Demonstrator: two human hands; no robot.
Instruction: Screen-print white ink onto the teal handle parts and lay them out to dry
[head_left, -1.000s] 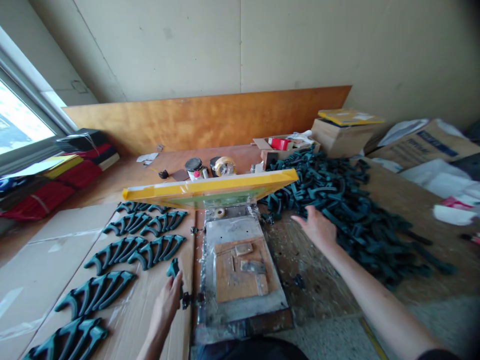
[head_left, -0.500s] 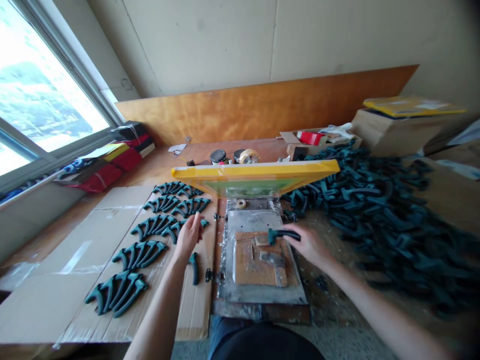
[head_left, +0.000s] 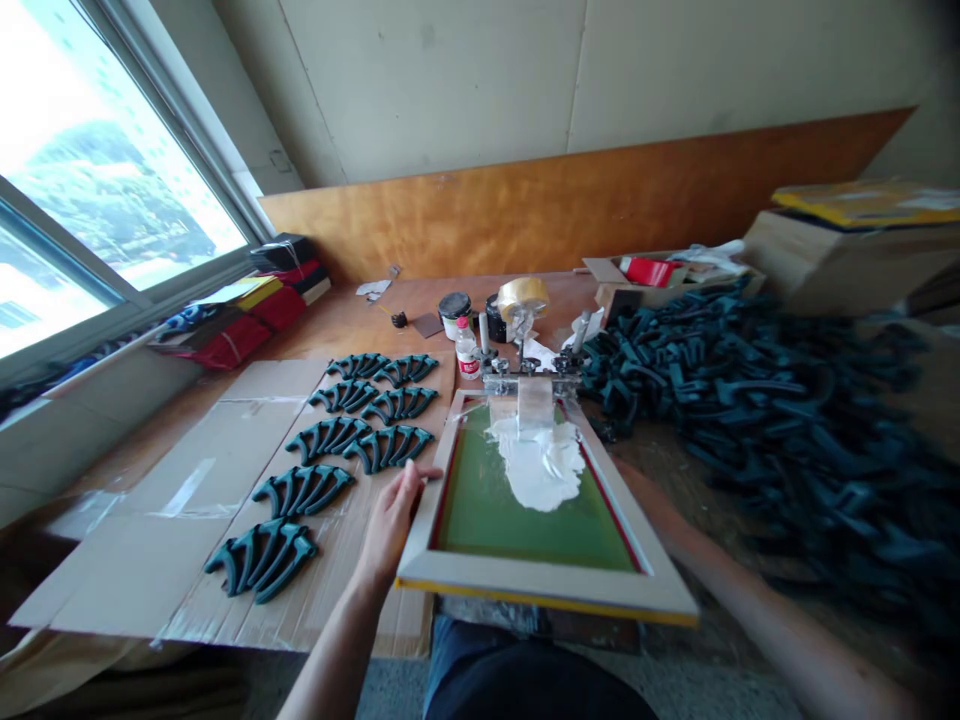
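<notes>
A framed green screen [head_left: 480,540] lies lowered over the work plate, with white paste [head_left: 541,470] on its mesh below a metal squeegee. My left hand [head_left: 394,510] is at the frame's left edge, a finger against it; its grip is partly hidden. Along the right edge, my right hand [head_left: 637,490] is mostly hidden and blurred by the frame, so its fingers do not show. Rows of dark green curved handles [head_left: 304,490] rest on the cardboard [head_left: 187,540] to the left.
A large pile of green handles [head_left: 765,420] covers the right side. Behind the screen stand a small bottle [head_left: 467,350], a jar [head_left: 454,315] and a tape roll [head_left: 523,298]. Open boxes [head_left: 667,280] are at the back right, stacked folders [head_left: 240,320] by the window.
The screen has swung down from its raised position and now covers the plate. Both hands have moved to its sides. The handle that was in my right hand is out of sight.
</notes>
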